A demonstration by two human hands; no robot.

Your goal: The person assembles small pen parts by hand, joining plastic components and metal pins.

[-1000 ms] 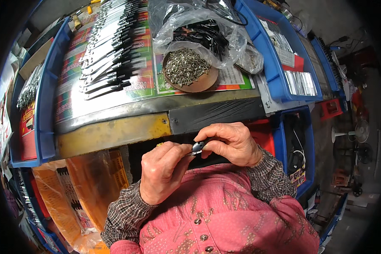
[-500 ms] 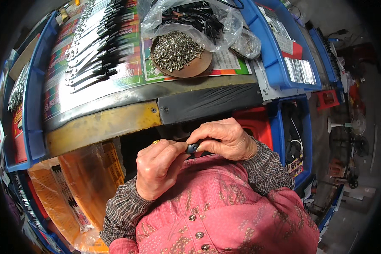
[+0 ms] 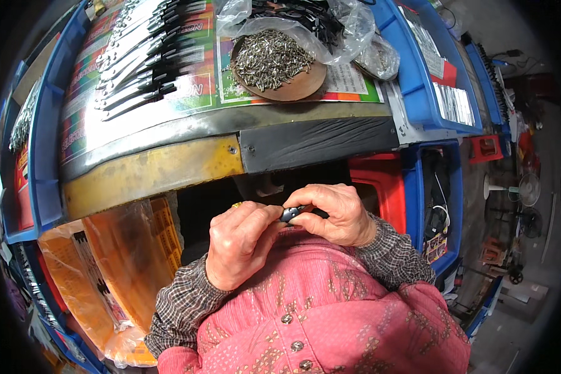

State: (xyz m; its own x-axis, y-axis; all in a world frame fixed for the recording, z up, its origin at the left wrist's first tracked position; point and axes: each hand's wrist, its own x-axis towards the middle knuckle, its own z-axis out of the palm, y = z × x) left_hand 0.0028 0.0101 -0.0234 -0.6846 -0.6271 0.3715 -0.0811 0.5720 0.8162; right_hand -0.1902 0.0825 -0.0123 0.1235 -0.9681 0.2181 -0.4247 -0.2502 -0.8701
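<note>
Largely hidden, a dark piece (image 3: 288, 215) is gripped between the fingertips of the left hand (image 3: 242, 240) and the right hand (image 3: 336, 214), just off the near edge of the worktop (image 3: 193, 129); its full shape is unclear. At the far side, rods (image 3: 144, 75) and a bag (image 3: 355, 28) are cut off. The dish (image 3: 310, 86) sits back from the edge, beyond a smooth strip (image 3: 305, 112).

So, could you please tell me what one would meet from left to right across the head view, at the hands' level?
Large blue plastic bin, orange plastic crate, bare left hand, small glossy dark piece, bare right hand, narrower blue plastic bin, round white fan.
</note>
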